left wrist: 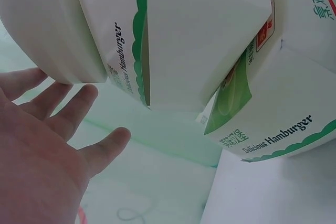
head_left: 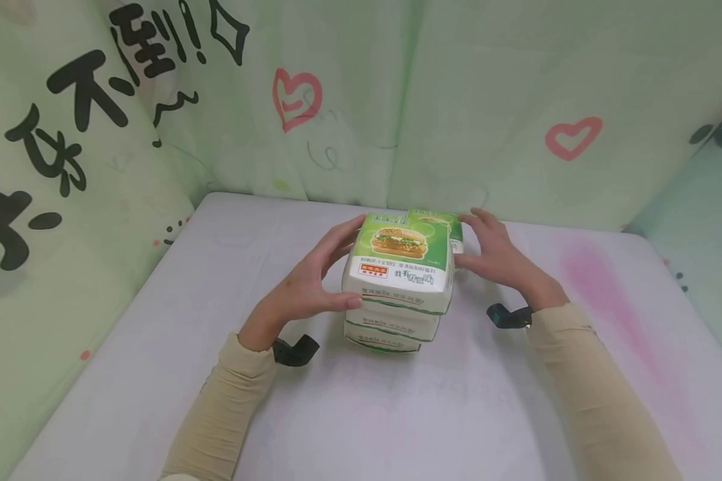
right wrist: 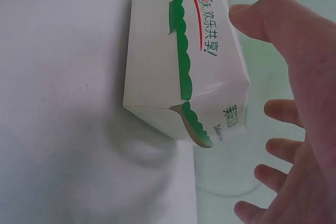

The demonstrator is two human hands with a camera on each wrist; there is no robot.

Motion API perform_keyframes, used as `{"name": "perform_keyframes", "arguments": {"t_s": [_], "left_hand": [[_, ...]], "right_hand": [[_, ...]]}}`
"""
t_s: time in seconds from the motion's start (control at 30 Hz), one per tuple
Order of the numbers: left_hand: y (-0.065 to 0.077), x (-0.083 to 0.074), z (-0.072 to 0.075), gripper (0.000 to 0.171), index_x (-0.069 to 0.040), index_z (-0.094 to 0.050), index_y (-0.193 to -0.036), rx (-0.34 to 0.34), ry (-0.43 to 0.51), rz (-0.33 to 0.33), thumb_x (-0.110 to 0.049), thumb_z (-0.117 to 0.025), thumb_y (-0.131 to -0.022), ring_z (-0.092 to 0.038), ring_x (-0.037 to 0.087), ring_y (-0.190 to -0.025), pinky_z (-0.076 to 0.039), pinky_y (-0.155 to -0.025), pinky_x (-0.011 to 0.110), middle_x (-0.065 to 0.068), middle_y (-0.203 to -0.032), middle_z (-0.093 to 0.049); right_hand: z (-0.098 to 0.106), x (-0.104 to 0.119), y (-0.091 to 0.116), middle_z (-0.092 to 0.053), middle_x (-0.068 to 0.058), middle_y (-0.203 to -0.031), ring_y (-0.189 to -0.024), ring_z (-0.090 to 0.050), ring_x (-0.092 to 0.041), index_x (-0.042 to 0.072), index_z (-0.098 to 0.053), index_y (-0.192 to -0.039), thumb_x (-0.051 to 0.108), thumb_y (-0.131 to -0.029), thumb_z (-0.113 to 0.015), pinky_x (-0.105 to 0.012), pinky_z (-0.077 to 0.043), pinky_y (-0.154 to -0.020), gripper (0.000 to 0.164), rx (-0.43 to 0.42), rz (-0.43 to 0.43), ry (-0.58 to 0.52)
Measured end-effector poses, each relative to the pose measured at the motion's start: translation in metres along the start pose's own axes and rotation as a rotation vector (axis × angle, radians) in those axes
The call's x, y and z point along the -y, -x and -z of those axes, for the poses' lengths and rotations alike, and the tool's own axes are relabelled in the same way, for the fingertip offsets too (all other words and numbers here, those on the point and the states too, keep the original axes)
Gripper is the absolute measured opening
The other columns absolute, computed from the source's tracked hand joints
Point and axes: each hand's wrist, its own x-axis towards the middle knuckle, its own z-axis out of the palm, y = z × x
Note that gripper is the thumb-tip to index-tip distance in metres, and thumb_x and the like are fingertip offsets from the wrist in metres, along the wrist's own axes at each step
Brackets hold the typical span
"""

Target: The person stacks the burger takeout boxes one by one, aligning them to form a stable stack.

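Three white-and-green hamburger boxes are stacked in the head view: a top box (head_left: pixel 404 244) with a burger picture, a middle box (head_left: pixel 391 322) and a bottom box (head_left: pixel 380 339). My left hand (head_left: pixel 309 284) is at the stack's left side, fingers extended along the top box and thumb near its front corner. In the left wrist view, fingertips overlap the box's edge and the thumb (left wrist: pixel 107 150) is apart from it. Behind the stack's right side stands another hamburger box (right wrist: pixel 152 51), partly hidden in the head view. My right hand (head_left: pixel 490 250) is spread beside it, thumb close to its upper edge.
The boxes stand on a table with a white cover (head_left: pixel 457 414), stained pink (head_left: pixel 614 300) at the right. A pale green curtain (head_left: pixel 475 80) with hearts and black lettering hangs behind the table and along its left side. Black wrist cameras (head_left: pixel 296 351) sit under both wrists.
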Motion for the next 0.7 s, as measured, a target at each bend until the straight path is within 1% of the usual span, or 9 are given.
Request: {"name": "perform_keyframes", "arguments": {"t_s": [0.17,0.37,0.5,0.63,0.7], "left_hand": [[-0.001,0.001,0.000,0.104,-0.027,-0.017,-0.159,0.004,0.003,-0.006,-0.049,-0.080,-0.079,-0.029,0.016,-0.149,-0.020,-0.122,0.056,-0.007,-0.162,-0.022],[-0.001,-0.002,-0.001,0.104,-0.028,-0.018,-0.158,0.009,0.004,-0.003,-0.051,-0.079,-0.078,-0.030,0.017,-0.148,-0.021,-0.122,0.057,-0.007,-0.161,-0.023],[-0.001,-0.001,-0.001,0.103,-0.028,-0.018,-0.158,0.009,0.004,-0.003,-0.049,-0.080,-0.078,-0.030,0.017,-0.148,-0.020,-0.121,0.058,-0.008,-0.161,-0.023],[0.000,0.000,-0.001,0.102,-0.029,-0.018,-0.158,0.006,0.004,-0.004,-0.047,-0.080,-0.079,-0.030,0.016,-0.148,-0.020,-0.122,0.058,-0.008,-0.161,-0.023],[0.000,0.001,-0.001,0.102,-0.029,-0.018,-0.158,0.004,0.001,-0.007,-0.048,-0.080,-0.079,-0.030,0.016,-0.148,-0.020,-0.122,0.057,-0.008,-0.161,-0.023]], "right_hand": [[-0.004,-0.002,-0.005,-0.004,-0.020,-0.166,-0.150,-0.008,-0.047,0.008,-0.027,-0.154,0.042,-0.088,-0.068,-0.073,-0.023,-0.112,0.085,0.016,0.008,0.029],[-0.007,-0.005,-0.010,-0.004,-0.021,-0.165,-0.149,-0.008,-0.049,0.007,-0.026,-0.155,0.041,-0.087,-0.070,-0.072,-0.023,-0.112,0.087,0.047,0.000,0.047],[-0.008,-0.007,-0.013,-0.005,-0.023,-0.164,-0.148,-0.009,-0.050,0.005,-0.025,-0.154,0.038,-0.087,-0.070,-0.071,-0.023,-0.113,0.087,0.061,-0.002,0.035],[-0.009,-0.007,-0.017,-0.009,-0.024,-0.164,-0.149,-0.010,-0.048,0.001,-0.030,-0.149,0.037,-0.085,-0.071,-0.070,-0.020,-0.115,0.084,0.049,0.020,0.017],[-0.009,-0.006,-0.019,-0.015,-0.024,-0.162,-0.149,-0.014,-0.046,0.000,-0.031,-0.148,0.037,-0.085,-0.072,-0.068,-0.021,-0.116,0.083,0.041,0.032,0.002]]}}
